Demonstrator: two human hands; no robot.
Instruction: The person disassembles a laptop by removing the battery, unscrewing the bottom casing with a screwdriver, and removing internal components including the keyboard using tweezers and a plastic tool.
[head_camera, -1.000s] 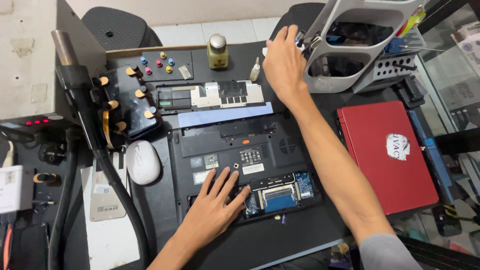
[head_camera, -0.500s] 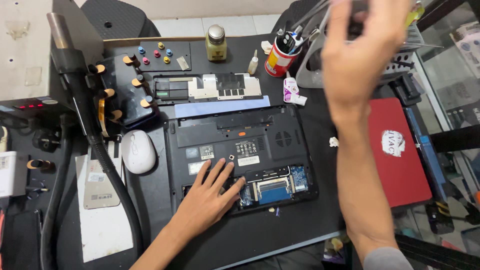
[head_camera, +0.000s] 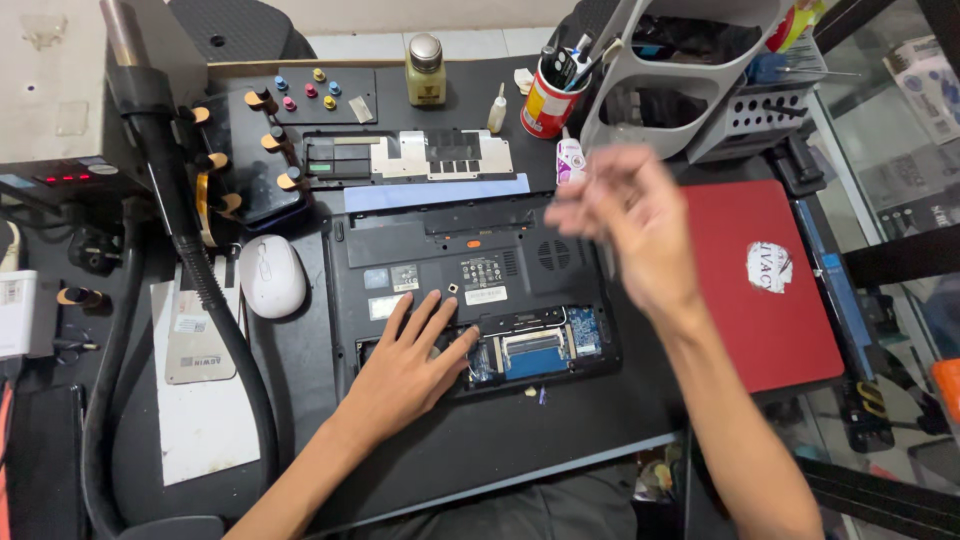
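Head view, from largest to smallest: a dark work table (head_camera: 520, 450) carries everything, with a black hose (head_camera: 190, 270) curving down its left side from a grey machine (head_camera: 50, 90) in the corner. In the middle lies an upturned black laptop (head_camera: 470, 270), its underside facing up and a compartment (head_camera: 530, 350) near its front edge uncovered, showing blue circuit boards. Just right of it, well clear of the opening, lies a red case (head_camera: 770, 330) with a white sticker. Behind the laptop, the removed black-and-silver cover panel (head_camera: 410, 155) lies flat beside a pale blue strip (head_camera: 435, 193). A grey plastic rack (head_camera: 690, 90) stands at the back right.

The left hand (head_camera: 410, 365) lies flat on the laptop's underside, fingers spread and empty, its fingertips touching the casing just left of the open compartment. The right hand (head_camera: 625, 225) hangs in the air above the laptop's right edge, blurred; the fingers look loosely curled, and I cannot tell whether they pinch anything.

A white mouse (head_camera: 272, 277) sits left of the laptop, close to the hose. A red cup (head_camera: 552, 100) of tools stands at the back, with a small yellowish bottle (head_camera: 425, 72) to its left. Two tiny screws (head_camera: 535, 393) lie on the table just in front of the laptop.
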